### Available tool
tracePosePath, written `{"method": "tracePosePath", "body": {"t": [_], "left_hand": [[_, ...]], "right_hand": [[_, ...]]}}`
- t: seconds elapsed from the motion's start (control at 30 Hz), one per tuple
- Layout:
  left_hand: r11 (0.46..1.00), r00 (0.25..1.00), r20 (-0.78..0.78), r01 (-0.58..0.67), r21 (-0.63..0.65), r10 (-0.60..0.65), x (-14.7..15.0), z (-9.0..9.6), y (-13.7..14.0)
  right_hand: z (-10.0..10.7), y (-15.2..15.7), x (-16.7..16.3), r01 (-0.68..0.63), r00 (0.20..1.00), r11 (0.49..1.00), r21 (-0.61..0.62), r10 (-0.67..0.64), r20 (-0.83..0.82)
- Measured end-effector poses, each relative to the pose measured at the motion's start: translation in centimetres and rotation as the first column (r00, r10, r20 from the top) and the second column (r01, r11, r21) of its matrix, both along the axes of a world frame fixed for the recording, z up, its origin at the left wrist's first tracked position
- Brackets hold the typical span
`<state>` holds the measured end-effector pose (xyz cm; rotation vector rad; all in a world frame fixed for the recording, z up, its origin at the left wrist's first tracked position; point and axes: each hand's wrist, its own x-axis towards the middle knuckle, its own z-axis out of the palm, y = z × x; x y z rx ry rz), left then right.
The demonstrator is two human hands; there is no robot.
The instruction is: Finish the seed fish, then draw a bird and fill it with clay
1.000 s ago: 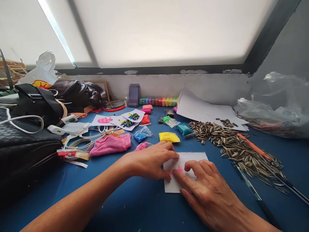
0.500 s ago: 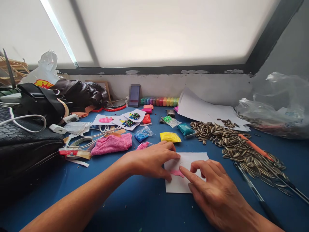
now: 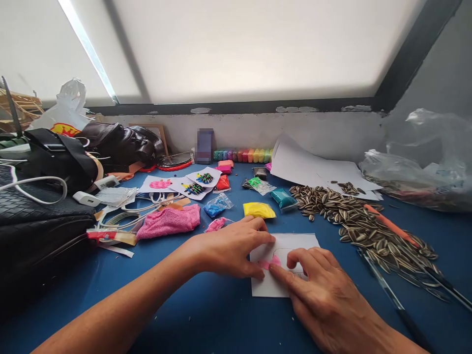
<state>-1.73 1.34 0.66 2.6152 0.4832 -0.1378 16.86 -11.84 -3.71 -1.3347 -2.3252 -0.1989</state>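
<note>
A square of white paper (image 3: 269,287) lies flat on the blue table, with a thin drawn outline on it. Pink modelling clay (image 3: 276,260) is spread over the left part of that outline. My left hand (image 3: 239,248) rests at the paper's left edge, fingers apart, thumb and fingertip on the sheet. With its index fingertip, my right hand (image 3: 324,290) presses the lower edge of the clay; the other fingers are loosely bent and hold nothing. Part of the drawing is hidden beneath my right hand. Just beyond my left hand lies a yellow clay packet (image 3: 259,210).
Sunflower seeds (image 3: 339,211) are heaped at the right, with an orange stick (image 3: 391,226) and pens (image 3: 383,280). Finished paper cards (image 3: 197,187), a pink cloth (image 3: 169,221) and clay packets (image 3: 283,199) lie behind. A black bag (image 3: 40,226) stands at the left.
My right index fingertip has moved slightly left and down along the clay, uncovering more of its upper part. My left hand stays nearly in place.
</note>
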Motion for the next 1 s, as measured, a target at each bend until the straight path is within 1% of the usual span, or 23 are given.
{"method": "tracePosePath", "body": {"t": [0.1, 0.2, 0.4, 0.53, 0.6, 0.73, 0.77, 0.93, 1.0], "left_hand": [[1.0, 1.0, 0.006, 0.002, -0.002, -0.002, 0.03, -0.02, 0.01], [1.0, 1.0, 0.015, 0.0, 0.002, 0.0, 0.05, -0.05, 0.0], [1.0, 1.0, 0.023, 0.0, -0.007, 0.0, 0.06, -0.16, 0.06], [1.0, 1.0, 0.02, -0.003, -0.007, 0.004, 0.01, -0.19, 0.07], [1.0, 1.0, 0.022, -0.004, -0.009, 0.004, -0.03, -0.2, 0.07], [1.0, 1.0, 0.024, -0.001, -0.017, 0.001, -0.07, -0.25, 0.1], [1.0, 1.0, 0.023, -0.001, -0.018, 0.001, -0.07, -0.27, 0.11], [1.0, 1.0, 0.016, 0.0, -0.008, 0.0, -0.03, -0.26, 0.11], [1.0, 1.0, 0.008, -0.002, -0.001, 0.002, 0.01, -0.16, 0.09]], "right_hand": [[-0.01, -0.12, 0.07, -0.002, 1.0, 1.0, 0.03, 0.003, -0.023], [-0.02, -0.21, 0.1, -0.032, 0.998, 0.998, 0.061, 0.035, -0.043], [-0.07, -0.03, 0.01, -0.044, 0.999, 0.999, 0.007, 0.044, -0.018], [0.16, 0.07, -0.04, -0.057, 0.998, 0.998, 0.004, 0.057, -0.014], [0.29, 0.01, 0.0, -0.068, 0.997, 0.997, 0.031, 0.069, -0.022], [0.22, -0.15, 0.15, -0.075, 0.997, 0.988, 0.133, 0.078, -0.013], [0.15, -0.14, 0.17, -0.071, 0.997, 0.988, 0.136, 0.073, -0.013], [0.03, 0.04, 0.06, -0.057, 0.998, 0.997, 0.057, 0.058, -0.021], [0.09, 0.04, 0.03, -0.062, 0.998, 0.997, 0.048, 0.063, -0.023]]}}
